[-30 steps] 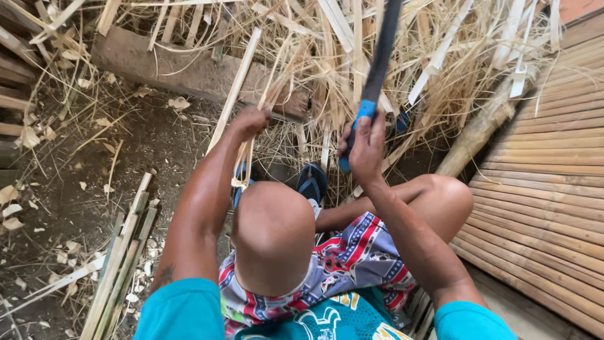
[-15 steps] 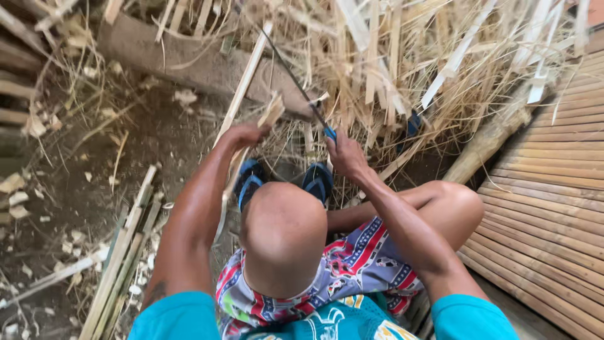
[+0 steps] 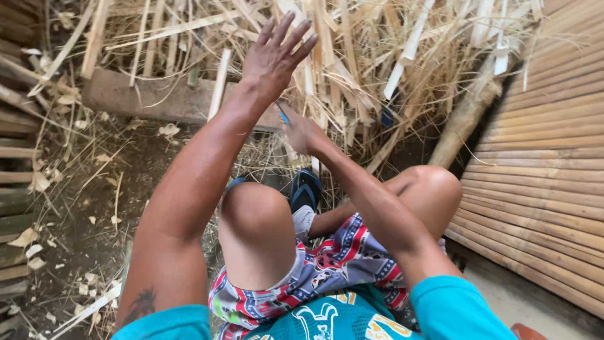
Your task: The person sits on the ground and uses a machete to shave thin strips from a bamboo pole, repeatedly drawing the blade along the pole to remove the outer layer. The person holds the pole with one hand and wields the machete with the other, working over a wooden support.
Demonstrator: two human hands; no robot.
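My left hand [image 3: 275, 55] is raised over the heap of split bamboo strips [image 3: 352, 56], fingers spread, holding nothing. My right hand [image 3: 301, 133] is lower, closed around the blue handle [image 3: 284, 115] of a knife; its blade is hidden behind the hand. A pale bamboo strip [image 3: 218, 85] leans upright just left of my left wrist. I sit low with both knees [image 3: 255, 208] bent, feet in blue sandals [image 3: 306, 187] on the dirt.
A woven bamboo panel [image 3: 541, 164] fills the right side. A thick bamboo pole [image 3: 465, 116] leans against it. A wooden block [image 3: 145, 97] lies at the back left, stacked slats [image 3: 16, 170] at the far left, chips across the dirt floor [image 3: 82, 208].
My left hand has let go of the strip it held and lifted up with fingers spread. My right hand with the knife has dropped lower; the long blade is out of sight.
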